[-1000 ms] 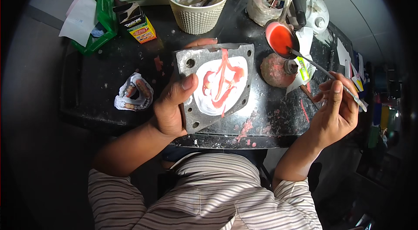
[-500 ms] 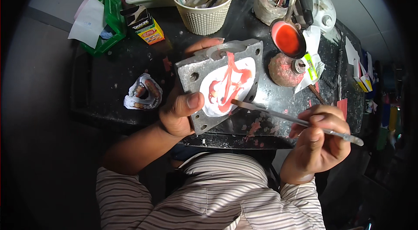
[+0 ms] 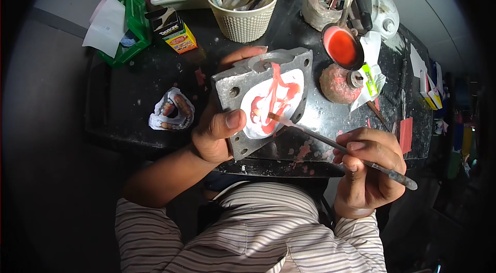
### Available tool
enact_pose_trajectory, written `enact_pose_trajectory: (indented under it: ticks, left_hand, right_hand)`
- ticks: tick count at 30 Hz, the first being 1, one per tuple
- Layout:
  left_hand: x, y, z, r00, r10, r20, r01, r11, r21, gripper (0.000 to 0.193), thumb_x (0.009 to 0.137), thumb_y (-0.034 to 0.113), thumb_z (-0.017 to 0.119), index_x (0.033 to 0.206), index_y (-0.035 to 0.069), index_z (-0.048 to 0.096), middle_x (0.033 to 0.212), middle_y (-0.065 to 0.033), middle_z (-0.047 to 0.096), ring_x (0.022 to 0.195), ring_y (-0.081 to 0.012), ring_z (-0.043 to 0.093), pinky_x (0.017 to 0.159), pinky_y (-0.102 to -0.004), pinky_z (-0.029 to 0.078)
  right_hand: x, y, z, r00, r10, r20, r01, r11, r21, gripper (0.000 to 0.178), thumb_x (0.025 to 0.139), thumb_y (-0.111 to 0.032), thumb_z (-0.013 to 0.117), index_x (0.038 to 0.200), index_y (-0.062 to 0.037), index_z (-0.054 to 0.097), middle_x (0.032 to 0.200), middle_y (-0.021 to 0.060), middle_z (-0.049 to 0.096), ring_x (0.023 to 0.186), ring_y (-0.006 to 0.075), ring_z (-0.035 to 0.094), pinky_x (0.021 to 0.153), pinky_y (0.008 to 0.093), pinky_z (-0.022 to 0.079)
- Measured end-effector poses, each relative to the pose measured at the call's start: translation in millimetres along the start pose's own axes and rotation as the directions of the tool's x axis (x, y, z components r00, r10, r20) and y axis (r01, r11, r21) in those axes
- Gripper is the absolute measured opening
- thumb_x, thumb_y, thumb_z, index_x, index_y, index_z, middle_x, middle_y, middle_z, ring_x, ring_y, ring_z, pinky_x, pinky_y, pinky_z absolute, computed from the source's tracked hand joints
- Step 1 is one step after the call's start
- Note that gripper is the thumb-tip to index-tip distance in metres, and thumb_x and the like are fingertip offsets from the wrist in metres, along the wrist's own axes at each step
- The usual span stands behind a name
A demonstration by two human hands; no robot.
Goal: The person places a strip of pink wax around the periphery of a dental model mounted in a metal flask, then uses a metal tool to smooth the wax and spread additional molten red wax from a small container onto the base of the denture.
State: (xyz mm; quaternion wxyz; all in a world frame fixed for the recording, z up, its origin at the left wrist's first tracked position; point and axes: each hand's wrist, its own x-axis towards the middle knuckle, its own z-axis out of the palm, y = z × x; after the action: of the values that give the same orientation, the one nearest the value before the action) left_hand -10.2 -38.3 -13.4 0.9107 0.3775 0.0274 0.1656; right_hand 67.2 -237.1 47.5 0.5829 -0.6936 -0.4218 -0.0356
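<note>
My left hand grips a grey metal dental flask half by its left side, thumb on the front face and fingers behind, holding it tilted above the bench. White plaster fills the flask, with pink wax in strips and curves on it and tooth-like shapes near its left side. My right hand is closed around a slim metal wax spatula. The spatula's flat tip lies over the pink wax near the plaster's lower middle; whether it touches cannot be told.
Left on the dark bench sits a plaster cast with teeth. Behind stand a yellow-black box, a green container and a woven tool basket. At right are a pan of red wax, a rounded wax-spattered burner and a pink wax sheet.
The spatula's tip has moved left, further over the plaster, and my right hand has shifted left and slightly down with it. The flask half stays nearly in place in my left hand.
</note>
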Motion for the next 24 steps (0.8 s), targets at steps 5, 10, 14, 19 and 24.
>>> enact_pose_trajectory:
  ticks: [5,10,14,19,24]
  left_hand:
    - [-0.3,-0.1,1.4,0.997,-0.019,-0.074,0.016,0.999,-0.039,0.098,0.063,0.035,0.078,0.143,0.000,0.032,0.134,-0.0200,0.051,0.125,-0.0303,0.052,0.108,-0.0411,0.041]
    - [-1.3,-3.3,-0.9,0.998,-0.002,-0.061,0.000,1.000,-0.024,0.095,0.066,0.037,0.076,0.142,-0.001,0.033,0.135,-0.0201,0.050,0.126,-0.0298,0.051,0.109,-0.0409,0.040]
    - [-1.4,-2.4,-2.3,0.998,0.008,-0.055,-0.008,1.000,-0.016,0.094,0.068,0.037,0.075,0.142,-0.002,0.033,0.134,-0.0201,0.050,0.126,-0.0302,0.051,0.109,-0.0415,0.039]
    - [1.8,-6.3,-3.3,1.000,0.002,-0.014,-0.004,0.989,-0.150,0.095,0.083,0.057,0.064,0.147,-0.005,0.028,0.138,-0.0231,0.050,0.128,-0.0335,0.051,0.109,-0.0444,0.040]
    - [2.7,-2.8,-5.9,0.994,-0.111,0.010,0.103,0.887,-0.449,0.097,0.092,0.073,0.037,0.148,-0.005,0.028,0.142,-0.0241,0.047,0.130,-0.0344,0.050,0.110,-0.0463,0.039]
  right_hand:
    - [2.8,-0.6,-1.0,0.997,-0.040,0.064,0.044,0.998,-0.055,0.020,0.072,0.003,0.078,0.089,0.0020,0.070,0.087,0.0157,0.071,0.074,0.0201,0.070,0.062,0.0270,0.056]
    - [0.0,-3.1,-1.0,0.996,-0.071,0.059,0.074,0.996,-0.047,0.020,0.071,0.003,0.079,0.089,0.0026,0.071,0.086,0.0153,0.071,0.073,0.0196,0.070,0.062,0.0264,0.056]
    - [0.4,-1.0,-4.9,0.988,-0.125,0.087,0.127,0.992,-0.015,0.021,0.070,0.002,0.079,0.088,0.0036,0.070,0.085,0.0153,0.071,0.071,0.0200,0.070,0.061,0.0266,0.056]
    - [-2.7,10.3,-3.1,0.956,-0.055,-0.289,0.081,0.993,0.080,0.018,0.090,-0.010,0.068,0.093,0.0045,0.058,0.085,0.0172,0.061,0.058,0.0197,0.062,0.050,0.0259,0.053]
    - [-1.3,35.0,-28.7,0.922,-0.106,-0.374,0.128,0.991,0.036,0.022,0.097,-0.014,0.058,0.102,0.0073,0.054,0.086,0.0215,0.056,0.054,0.0156,0.050,0.039,0.0217,0.039]
